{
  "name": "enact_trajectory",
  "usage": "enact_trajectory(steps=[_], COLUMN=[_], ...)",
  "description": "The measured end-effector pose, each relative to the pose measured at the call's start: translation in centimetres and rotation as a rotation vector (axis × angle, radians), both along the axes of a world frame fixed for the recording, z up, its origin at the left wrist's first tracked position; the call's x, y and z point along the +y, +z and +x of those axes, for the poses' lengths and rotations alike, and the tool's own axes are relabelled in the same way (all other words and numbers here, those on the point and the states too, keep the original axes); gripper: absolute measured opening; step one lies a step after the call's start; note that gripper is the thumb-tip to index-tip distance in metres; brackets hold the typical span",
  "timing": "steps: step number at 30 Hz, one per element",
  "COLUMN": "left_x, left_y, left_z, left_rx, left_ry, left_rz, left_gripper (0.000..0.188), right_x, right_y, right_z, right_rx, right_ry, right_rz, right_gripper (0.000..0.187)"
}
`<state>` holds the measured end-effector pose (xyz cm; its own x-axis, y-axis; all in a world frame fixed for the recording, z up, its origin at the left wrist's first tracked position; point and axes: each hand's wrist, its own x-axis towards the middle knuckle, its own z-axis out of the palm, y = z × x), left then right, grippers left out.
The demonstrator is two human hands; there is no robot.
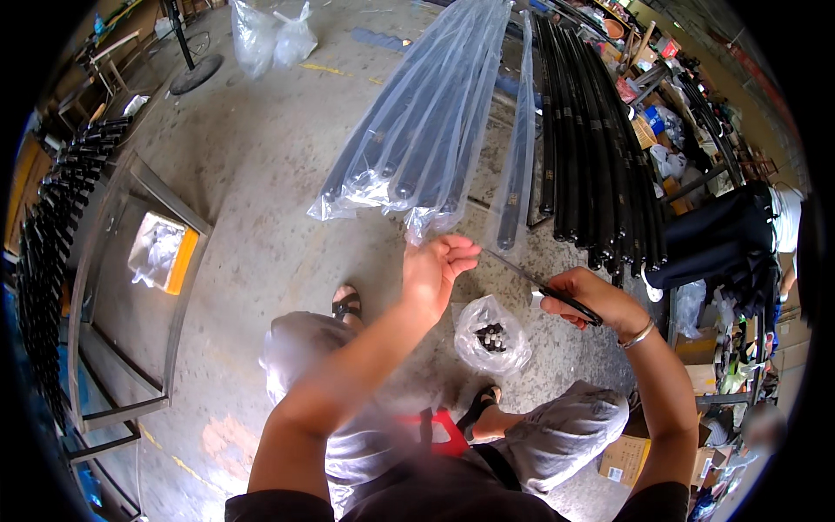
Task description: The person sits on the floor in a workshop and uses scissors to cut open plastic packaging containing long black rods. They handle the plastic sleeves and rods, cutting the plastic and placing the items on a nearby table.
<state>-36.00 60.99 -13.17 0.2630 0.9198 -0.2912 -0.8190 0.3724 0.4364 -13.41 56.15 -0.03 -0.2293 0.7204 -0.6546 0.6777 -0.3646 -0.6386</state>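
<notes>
My right hand (pixel 596 300) is closed round the black handles of a pair of scissors (pixel 570 303), whose long blades point up and left toward my left hand. My left hand (pixel 432 271) is held in front of me with its fingers bent together; whatever they pinch is too small or hidden to name. Just beyond it, the crumpled end of a clear plastic sleeve (pixel 424 219) reaches the back of this hand. Several dark tubes in clear sleeves (pixel 404 130) lie side by side, their ends toward me. One more sleeved tube (pixel 513 187) lies apart to their right.
Bare black tubes (pixel 600 165) lie in a row at the right. Between my feet stands a clear bag (pixel 493 339) of small dark and pale pieces. A metal frame (pixel 178 322) and an orange-and-white box (pixel 183 259) are at left. A person in dark trousers (pixel 718 239) is at right.
</notes>
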Motion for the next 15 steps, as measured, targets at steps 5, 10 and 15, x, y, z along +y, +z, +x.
enact_trajectory(steps=[5,10,15], left_x=[-1.4,-1.8,-1.6], left_y=[0.6,0.2,1.8], left_z=[1.1,0.2,-0.6], left_rx=[0.0,-0.037,0.341], left_ry=[-0.045,-0.111,-0.057], left_rz=[0.157,0.081,-0.032], left_gripper=[0.04,0.026,0.015], right_x=[-1.2,-1.6,-1.6], right_y=[0.6,0.6,0.4], right_z=[0.4,1.2,0.9], right_rx=[0.034,-0.008,-0.047], right_ry=[-0.079,-0.068,0.013], right_rz=[0.038,0.064,0.074], right_gripper=[0.047,0.048,0.05])
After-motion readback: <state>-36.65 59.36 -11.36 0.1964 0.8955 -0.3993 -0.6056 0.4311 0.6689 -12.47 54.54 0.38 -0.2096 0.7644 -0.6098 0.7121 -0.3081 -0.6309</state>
